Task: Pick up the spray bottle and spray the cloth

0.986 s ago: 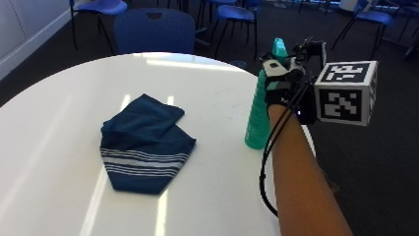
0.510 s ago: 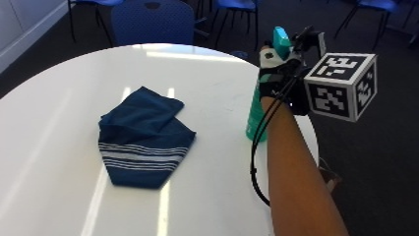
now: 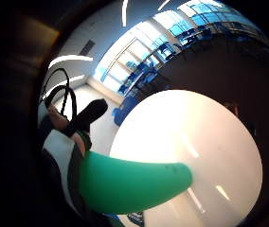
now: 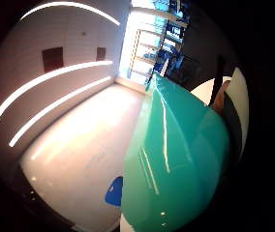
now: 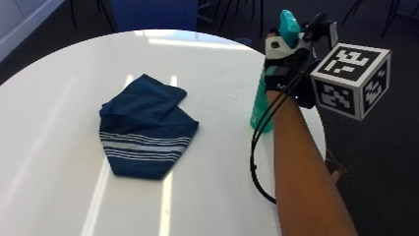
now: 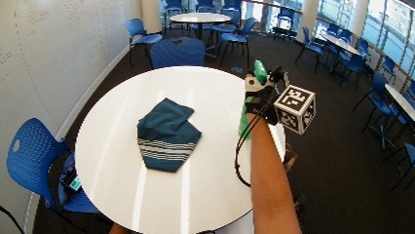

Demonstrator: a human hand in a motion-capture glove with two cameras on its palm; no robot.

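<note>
So the green spray bottle [image 5: 260,98] is standing upright near the far-right edge of the round white bench [image 5: 216,162], and the gloved right hand [image 5: 284,59] is wrapped around its upper part, right up by the teal nozzle [image 5: 288,22] that pokes out above the fingers. From the outside view the base of the bottle looks like it's on the bench surface or just about, can't tell for sure if it's lifted. Both palm views are mostly filled with green plastic, so the bottle's body is pressed close against the palm. The folded dark blue cloth [image 5: 144,128] with white stripes along one end lies flat on the bench, well off to the left of the hand and a bit nearer the person, not touching the bottle. In the wide view, blue chairs [image 6: 176,51] stand around the bench.
</note>
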